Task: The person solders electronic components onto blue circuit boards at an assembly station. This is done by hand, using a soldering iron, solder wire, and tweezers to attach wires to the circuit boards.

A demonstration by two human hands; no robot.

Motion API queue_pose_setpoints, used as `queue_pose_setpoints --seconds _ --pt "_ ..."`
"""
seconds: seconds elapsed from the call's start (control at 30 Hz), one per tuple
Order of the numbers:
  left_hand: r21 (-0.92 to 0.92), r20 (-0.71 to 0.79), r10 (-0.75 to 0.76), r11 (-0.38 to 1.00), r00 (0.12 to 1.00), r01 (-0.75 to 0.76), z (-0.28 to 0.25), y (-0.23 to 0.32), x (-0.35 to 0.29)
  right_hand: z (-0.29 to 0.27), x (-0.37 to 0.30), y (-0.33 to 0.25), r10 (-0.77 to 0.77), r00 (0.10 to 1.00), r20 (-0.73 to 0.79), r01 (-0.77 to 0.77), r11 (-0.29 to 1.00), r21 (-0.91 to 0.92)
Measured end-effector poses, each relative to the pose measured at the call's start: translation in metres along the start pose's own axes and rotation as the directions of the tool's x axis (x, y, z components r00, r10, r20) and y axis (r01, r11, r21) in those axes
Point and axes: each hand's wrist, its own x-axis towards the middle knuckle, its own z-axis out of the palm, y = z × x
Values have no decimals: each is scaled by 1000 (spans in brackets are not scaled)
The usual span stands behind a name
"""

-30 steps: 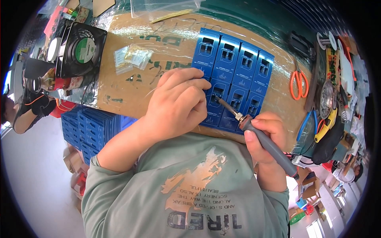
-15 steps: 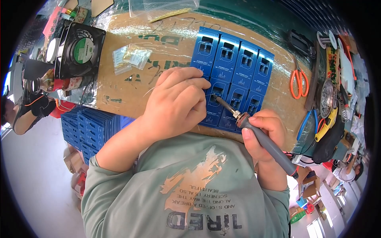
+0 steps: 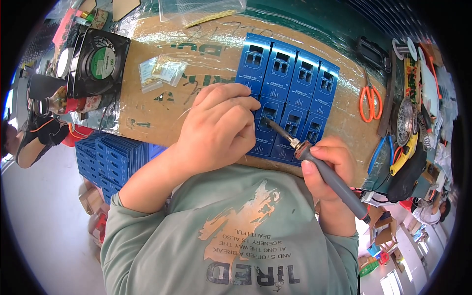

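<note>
My right hand (image 3: 330, 164) is closed round the grey handle of a soldering iron (image 3: 338, 186). Its tip points up and left, at a cutout in the blue circuit board panel (image 3: 284, 93), touching or just above it. On the panel's left side rests my left hand (image 3: 219, 129), fingers curled and pinched together. A thin strand of solder wire (image 3: 183, 113) sticks out behind that hand, and a fine end shows near the iron's tip. The pinching fingertips are partly hidden. Rows of identical boards with rectangular cutouts make up the panel.
Left stands a black fan (image 3: 101, 61), with small plastic bags of pins (image 3: 163, 71) nearby. Stacked blue boards (image 3: 110, 160) lie at lower left. To the right are orange-handled scissors (image 3: 369, 103), blue-handled pliers (image 3: 377, 155) and a wire spool (image 3: 404, 49). A clear tray (image 3: 196, 10) sits behind.
The soldering iron and my right hand have shifted very slightly. My left hand stays in place on the panel.
</note>
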Motion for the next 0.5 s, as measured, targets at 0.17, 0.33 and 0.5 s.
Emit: queue_pose_setpoints --seconds 0.17,0.33,0.5 --pt "-22 14 -16 1000 1000 17 -1 0 0 -2 1 -2 25 999 -34 -24 1000 13" --pt "-14 6 -1 1000 1000 1 2 1 1 -3 4 -2 9 1000 -11 -10 1000 -19" --pt "4 -1 14 1000 1000 -14 3 1 2 -2 5 -3 5 1000 10 -4 999 -38"
